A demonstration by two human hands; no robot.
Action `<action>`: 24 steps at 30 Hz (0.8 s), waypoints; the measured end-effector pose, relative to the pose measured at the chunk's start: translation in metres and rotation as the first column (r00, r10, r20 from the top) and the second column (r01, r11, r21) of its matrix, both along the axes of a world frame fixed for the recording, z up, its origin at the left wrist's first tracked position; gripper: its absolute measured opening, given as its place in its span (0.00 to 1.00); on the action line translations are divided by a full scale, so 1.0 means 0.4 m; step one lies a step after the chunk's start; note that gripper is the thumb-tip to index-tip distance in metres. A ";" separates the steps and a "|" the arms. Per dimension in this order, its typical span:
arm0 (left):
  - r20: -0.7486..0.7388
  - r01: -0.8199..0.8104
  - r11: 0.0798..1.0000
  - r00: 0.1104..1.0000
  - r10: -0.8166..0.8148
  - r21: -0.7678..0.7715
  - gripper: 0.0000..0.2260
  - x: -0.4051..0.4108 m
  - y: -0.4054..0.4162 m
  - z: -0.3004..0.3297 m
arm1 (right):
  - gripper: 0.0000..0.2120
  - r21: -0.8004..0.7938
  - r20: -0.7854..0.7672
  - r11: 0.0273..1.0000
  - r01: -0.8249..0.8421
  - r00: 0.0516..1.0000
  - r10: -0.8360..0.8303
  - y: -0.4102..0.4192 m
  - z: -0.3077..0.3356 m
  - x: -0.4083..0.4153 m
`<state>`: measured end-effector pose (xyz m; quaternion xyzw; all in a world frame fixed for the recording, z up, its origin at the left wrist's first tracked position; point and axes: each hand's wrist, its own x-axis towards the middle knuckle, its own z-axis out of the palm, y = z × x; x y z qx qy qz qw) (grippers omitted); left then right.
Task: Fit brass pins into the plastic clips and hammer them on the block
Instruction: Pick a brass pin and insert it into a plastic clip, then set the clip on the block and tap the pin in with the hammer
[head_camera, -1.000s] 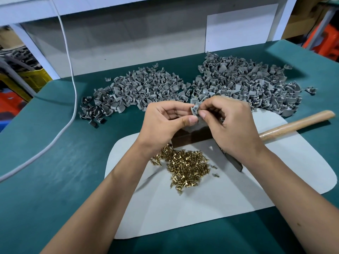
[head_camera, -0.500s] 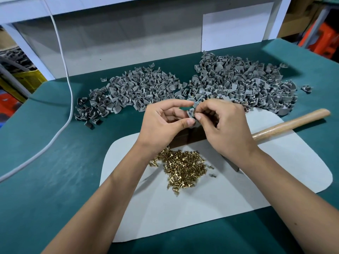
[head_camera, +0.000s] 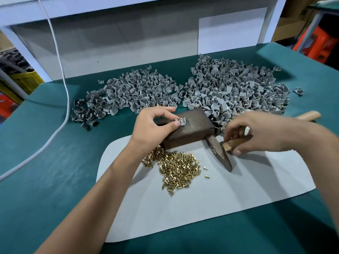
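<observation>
- Left hand (head_camera: pixel 153 125), centre frame, pinches a small grey plastic clip (head_camera: pixel 180 123) with a brass pin (head_camera: pixel 181 119) standing up out of it, holding it down on top of the dark brown rectangular block (head_camera: pixel 190 129).
- Right hand (head_camera: pixel 256 133), right of centre, fingers curled round the pale wooden handle (head_camera: pixel 233 144) of the hammer just behind its dark metal head (head_camera: pixel 219 153); head lies on the mat, touching the block's right lower corner.
- Hands apart, block between them.
- Loose heap of brass pins (head_camera: pixel 177 165) sits on the white rounded mat (head_camera: pixel 211 208) just below the block; a few strays at its right edge.
- Lower and right parts of the mat bare; green table cover (head_camera: pixel 45 180) bare at lower left.
- Two piles of grey clips behind the block: left pile (head_camera: pixel 128 92), and the larger right pile (head_camera: pixel 238 87) crowds the block's far right side and the handle.
- White cable (head_camera: pixel 62 74) runs down the left side of the frame.
- Grey back panel (head_camera: pixel 128 48) closes the far table edge.
- No readable writing.
</observation>
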<state>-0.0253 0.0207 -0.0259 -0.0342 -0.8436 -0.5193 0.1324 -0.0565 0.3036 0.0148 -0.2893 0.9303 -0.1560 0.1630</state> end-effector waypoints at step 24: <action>0.057 0.009 0.998 0.998 -0.013 0.067 0.03 -0.006 -0.009 -0.004 | 0.14 -0.499 -0.515 0.867 0.009 0.802 -0.304 -0.156 0.048 0.018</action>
